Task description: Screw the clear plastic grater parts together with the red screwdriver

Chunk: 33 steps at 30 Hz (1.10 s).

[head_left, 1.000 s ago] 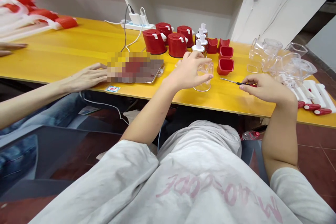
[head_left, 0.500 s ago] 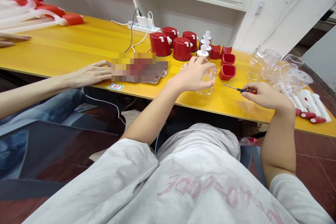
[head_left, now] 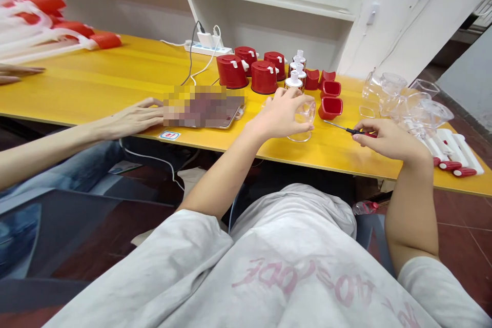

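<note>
My left hand curls round a clear plastic cup that stands on the yellow table, fingers over its top. My right hand pinches the red handle of a small screwdriver, whose metal shaft points left toward the cup and lies low over the table. Just behind the cup sit small red trays and white-capped bottles.
Red round caps stand at the back with a power strip. Clear plastic parts and white tubes with red ends lie at the right. Another person's hand rests by a blurred flat object. Red-and-white parts pile at far left.
Both hands keep their hold on the cup and screwdriver; the view has shifted slightly. The cup has come down to rest on the table.
</note>
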Motion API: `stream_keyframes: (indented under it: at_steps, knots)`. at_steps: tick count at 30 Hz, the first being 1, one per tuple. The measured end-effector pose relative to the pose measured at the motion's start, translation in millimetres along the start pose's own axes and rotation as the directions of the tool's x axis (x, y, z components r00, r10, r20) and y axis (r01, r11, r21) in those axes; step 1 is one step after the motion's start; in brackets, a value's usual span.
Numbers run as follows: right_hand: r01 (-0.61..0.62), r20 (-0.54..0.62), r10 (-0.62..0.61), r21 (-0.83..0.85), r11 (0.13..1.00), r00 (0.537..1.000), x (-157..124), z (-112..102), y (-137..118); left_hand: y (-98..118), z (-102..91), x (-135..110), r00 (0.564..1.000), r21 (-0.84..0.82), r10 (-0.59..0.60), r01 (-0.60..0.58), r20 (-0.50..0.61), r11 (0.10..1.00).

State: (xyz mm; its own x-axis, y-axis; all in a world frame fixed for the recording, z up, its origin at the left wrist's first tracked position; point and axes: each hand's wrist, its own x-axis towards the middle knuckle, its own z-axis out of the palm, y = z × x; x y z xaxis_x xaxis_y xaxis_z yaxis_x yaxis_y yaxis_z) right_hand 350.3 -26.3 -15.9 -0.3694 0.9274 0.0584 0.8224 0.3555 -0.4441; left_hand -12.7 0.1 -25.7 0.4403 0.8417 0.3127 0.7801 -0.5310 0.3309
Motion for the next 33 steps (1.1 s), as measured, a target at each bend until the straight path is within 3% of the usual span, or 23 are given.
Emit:
stream_keyframes:
  at_steps: [4, 11, 21, 33]
  knots:
    - [-0.015, 0.062, 0.013, 0.027, 1.000, 0.998, 4.3, 6.3, -5.1, -6.4, 0.6, 0.5, 0.999, -0.014, 0.034, -0.034, 0.023, 0.999]
    - [0.081, 0.104, -0.080, -0.008, 0.997, 0.991, 11.3, 19.5, -23.0, -18.6, 0.0, 2.7, 0.994, -0.079, 0.092, -0.088, 0.051, 0.993]
    - [0.102, -0.047, -0.103, -0.036, 0.994, 0.994, -4.5, 10.3, -30.7, -27.9, -5.2, 4.5, 0.987, -0.096, 0.140, -0.132, 0.076, 0.987]
    - [0.105, 0.121, -0.107, 0.021, 0.994, 0.987, 3.6, 20.3, -43.5, -25.5, 5.9, 7.9, 0.992, -0.022, 0.119, -0.118, 0.036, 0.993]
